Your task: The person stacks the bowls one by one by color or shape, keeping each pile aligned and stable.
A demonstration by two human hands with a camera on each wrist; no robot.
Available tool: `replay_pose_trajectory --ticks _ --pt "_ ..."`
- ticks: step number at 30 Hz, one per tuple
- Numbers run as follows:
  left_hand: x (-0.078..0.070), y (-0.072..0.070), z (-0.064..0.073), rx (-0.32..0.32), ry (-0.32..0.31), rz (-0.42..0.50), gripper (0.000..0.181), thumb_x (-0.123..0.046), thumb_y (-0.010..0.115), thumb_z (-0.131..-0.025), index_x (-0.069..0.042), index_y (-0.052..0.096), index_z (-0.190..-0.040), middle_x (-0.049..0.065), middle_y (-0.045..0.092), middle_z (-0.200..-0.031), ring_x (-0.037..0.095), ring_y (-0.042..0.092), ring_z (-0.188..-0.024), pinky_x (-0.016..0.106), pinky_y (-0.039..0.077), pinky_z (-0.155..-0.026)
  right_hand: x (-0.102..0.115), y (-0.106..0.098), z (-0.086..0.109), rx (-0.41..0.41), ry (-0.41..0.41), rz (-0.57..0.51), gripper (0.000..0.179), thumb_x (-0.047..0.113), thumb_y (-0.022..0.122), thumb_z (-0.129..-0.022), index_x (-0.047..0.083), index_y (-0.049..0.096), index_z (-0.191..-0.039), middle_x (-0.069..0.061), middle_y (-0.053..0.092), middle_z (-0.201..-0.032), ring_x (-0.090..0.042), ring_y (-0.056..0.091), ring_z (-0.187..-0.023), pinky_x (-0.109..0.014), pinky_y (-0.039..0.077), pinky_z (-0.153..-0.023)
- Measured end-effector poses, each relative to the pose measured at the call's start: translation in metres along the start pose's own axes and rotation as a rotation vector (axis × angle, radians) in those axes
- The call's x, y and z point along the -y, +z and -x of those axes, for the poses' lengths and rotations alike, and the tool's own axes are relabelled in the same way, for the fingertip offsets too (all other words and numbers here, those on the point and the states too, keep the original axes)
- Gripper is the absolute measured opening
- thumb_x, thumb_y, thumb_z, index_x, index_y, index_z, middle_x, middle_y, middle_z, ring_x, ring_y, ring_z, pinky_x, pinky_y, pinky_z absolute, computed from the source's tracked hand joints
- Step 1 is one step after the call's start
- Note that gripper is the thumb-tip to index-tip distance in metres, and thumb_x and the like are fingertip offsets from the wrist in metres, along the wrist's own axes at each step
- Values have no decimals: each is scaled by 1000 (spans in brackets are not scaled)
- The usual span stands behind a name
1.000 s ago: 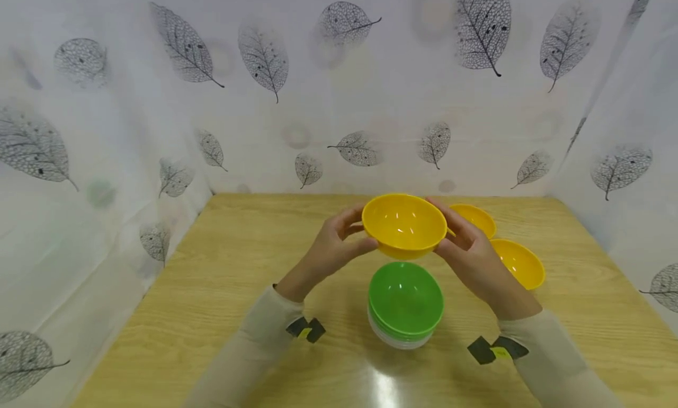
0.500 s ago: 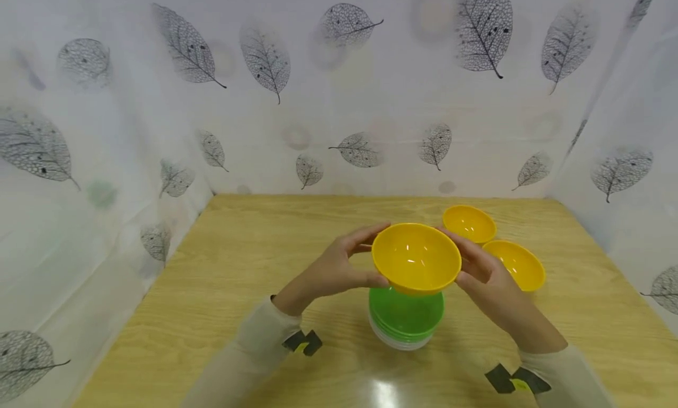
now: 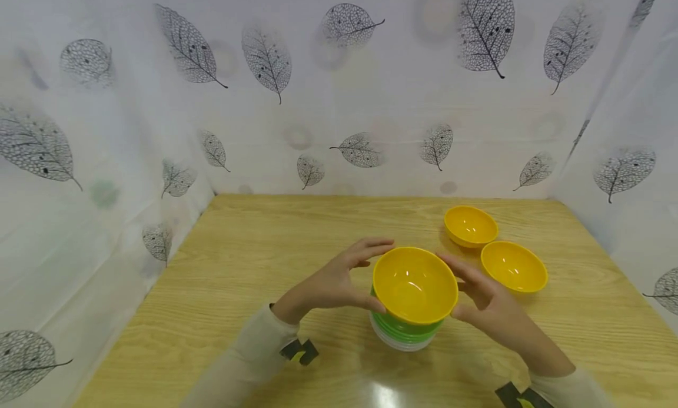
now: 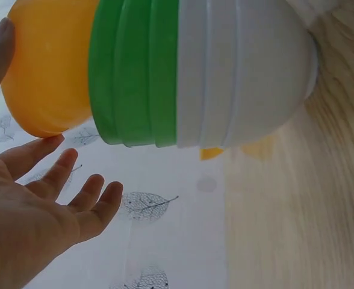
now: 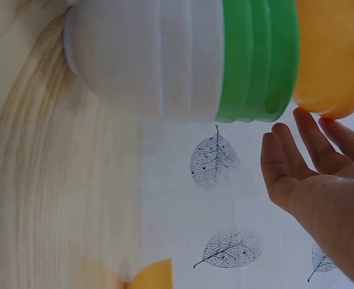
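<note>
Between both hands is a yellow bowl point(image 3: 415, 287), its mouth facing up. My left hand point(image 3: 331, 284) holds its left side, thumb at the near rim and fingertips at the far side. On the opposite side my right hand point(image 3: 495, 311) holds it the same way. Directly below, a stack of green bowls point(image 4: 135, 72) sits nested on white bowls point(image 4: 267, 72). The lower part of the yellow bowl is inside the top green bowl. In the right wrist view, fingertips of the right hand point(image 5: 321, 174) touch the yellow bowl's rim.
Two more yellow bowls, a farther one point(image 3: 470, 226) and a nearer one point(image 3: 514, 266), stand upright close together at the right rear of the wooden table point(image 3: 254, 237). A white leaf-print curtain point(image 3: 392, 102) surrounds the table at the back and sides.
Both hands have brought the yellow bowl toward the person and down, from behind and above the stack into its top. The two other yellow bowls and the stack stay in place.
</note>
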State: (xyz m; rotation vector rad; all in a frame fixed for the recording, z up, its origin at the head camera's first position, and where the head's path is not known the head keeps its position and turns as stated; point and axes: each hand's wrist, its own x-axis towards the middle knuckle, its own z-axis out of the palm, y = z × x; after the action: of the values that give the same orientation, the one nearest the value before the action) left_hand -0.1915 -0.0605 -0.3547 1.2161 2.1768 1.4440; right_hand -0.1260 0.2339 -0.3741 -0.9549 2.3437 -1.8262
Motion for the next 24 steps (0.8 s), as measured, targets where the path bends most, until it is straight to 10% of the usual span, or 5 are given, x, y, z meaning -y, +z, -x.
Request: replay_pose_trajectory --ticks 24 --pt "27 10 4 108 -72 32 90 -54 76 -74 -24 36 -148 -14 38 -149 9 34 -137 53 34 -109 -23 10 11 6 66 22 75 -10 65 -83 5 31 -149 -10 37 -151 -5 36 -135 -19 42 -102"
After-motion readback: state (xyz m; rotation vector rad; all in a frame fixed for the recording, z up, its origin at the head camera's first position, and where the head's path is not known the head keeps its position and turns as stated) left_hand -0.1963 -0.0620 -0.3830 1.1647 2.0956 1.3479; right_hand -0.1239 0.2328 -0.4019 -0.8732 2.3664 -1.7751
